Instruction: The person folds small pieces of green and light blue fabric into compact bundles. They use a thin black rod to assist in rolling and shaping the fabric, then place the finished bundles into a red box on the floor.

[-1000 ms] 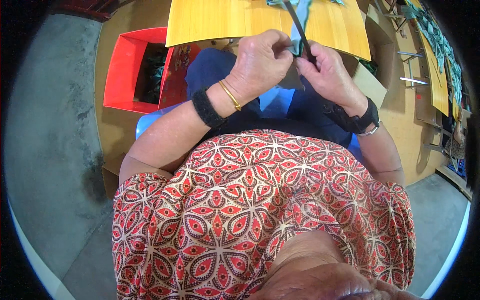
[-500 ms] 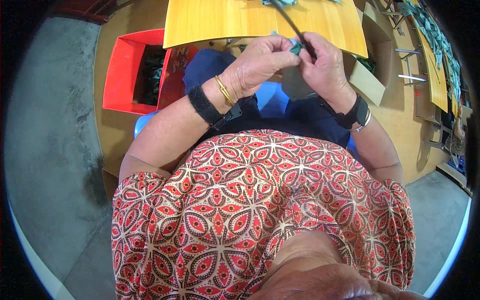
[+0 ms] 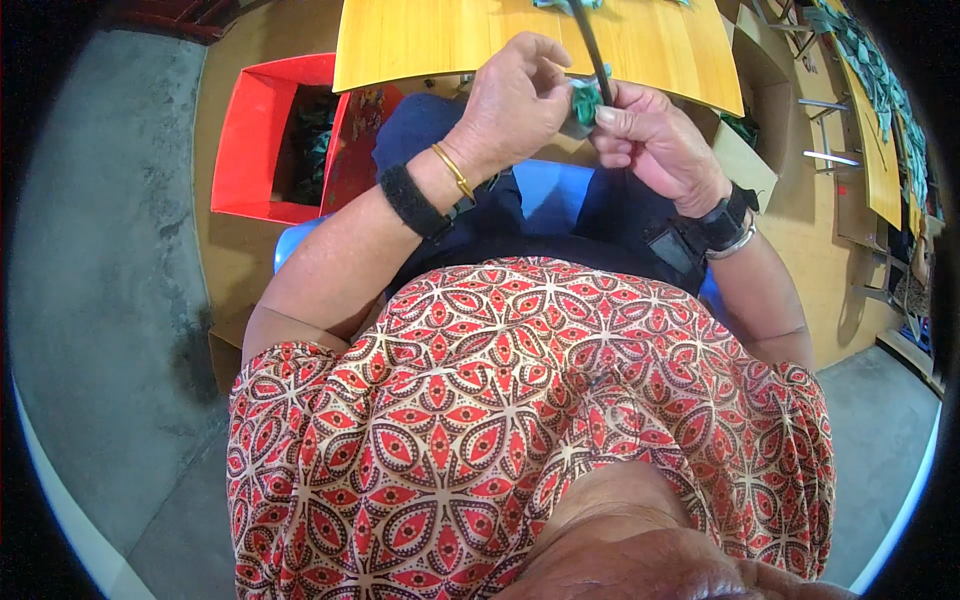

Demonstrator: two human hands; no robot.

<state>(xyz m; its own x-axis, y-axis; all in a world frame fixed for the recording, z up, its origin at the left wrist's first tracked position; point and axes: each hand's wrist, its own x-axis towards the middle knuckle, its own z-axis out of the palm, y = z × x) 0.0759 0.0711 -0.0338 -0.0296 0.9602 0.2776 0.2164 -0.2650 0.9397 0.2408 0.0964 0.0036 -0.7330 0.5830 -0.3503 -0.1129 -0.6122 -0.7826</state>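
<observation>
My right hand (image 3: 655, 140) is closed around the lower part of a thin dark rod (image 3: 588, 45), which slants up over the table edge. Against the rod, by my right thumb and fingertips, sits a small bunched green piece (image 3: 585, 100), looking like folded fabric or ribbon, with a paler bit beside it. My left hand (image 3: 515, 100) is just left of this bunch, its index finger raised and bent, a gap between finger and thumb. The left thumb tip comes close to the green piece; whether it touches, I cannot tell.
A yellow wooden table (image 3: 440, 45) lies ahead, with green scraps at its far edge. On the left stands a red box (image 3: 228, 160) with dark green material inside. At the right are an open cardboard box (image 3: 765, 90) and another table heaped with green strips (image 3: 870, 75).
My left hand has moved up and away from the green piece, its fingers loosening. My right hand has turned, so the green bunch shows more, and the rod stands steeper.
</observation>
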